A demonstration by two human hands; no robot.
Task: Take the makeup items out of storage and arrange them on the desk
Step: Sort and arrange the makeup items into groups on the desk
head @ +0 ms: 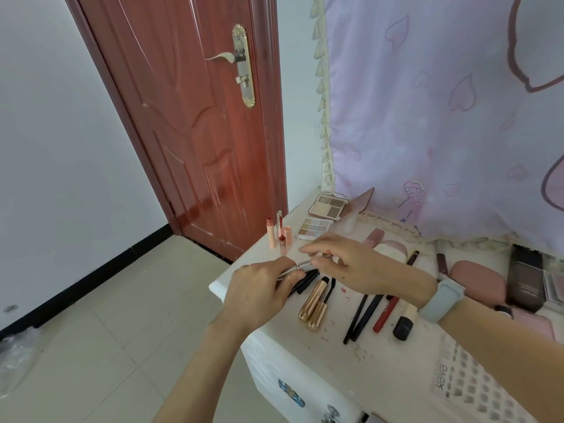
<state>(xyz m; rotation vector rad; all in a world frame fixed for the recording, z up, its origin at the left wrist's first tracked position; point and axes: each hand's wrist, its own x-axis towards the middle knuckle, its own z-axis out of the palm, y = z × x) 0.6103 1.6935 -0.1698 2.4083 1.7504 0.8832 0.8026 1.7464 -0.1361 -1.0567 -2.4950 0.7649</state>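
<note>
Both my hands meet over the left end of the white desk (332, 343). My left hand (259, 288) pinches one end of a thin silver makeup pen (302, 264), and my right hand (351, 264) grips its other end. Under them lie a black tube (306, 280) and a gold mascara (314, 300) with its wand. Black pencils (361, 315), a red pencil (385, 314) and a black-capped stick (404, 323) lie in a row to the right. Two lip glosses (279, 235) stand upright at the desk's far left corner.
Two open eyeshadow palettes (328, 206) lie at the back by a purple heart-print curtain (442, 117). A pink pouch (477, 282), a dark bottle (526, 277) and a lash card (476, 389) are on the right. A red door (189, 132) and tiled floor are to the left.
</note>
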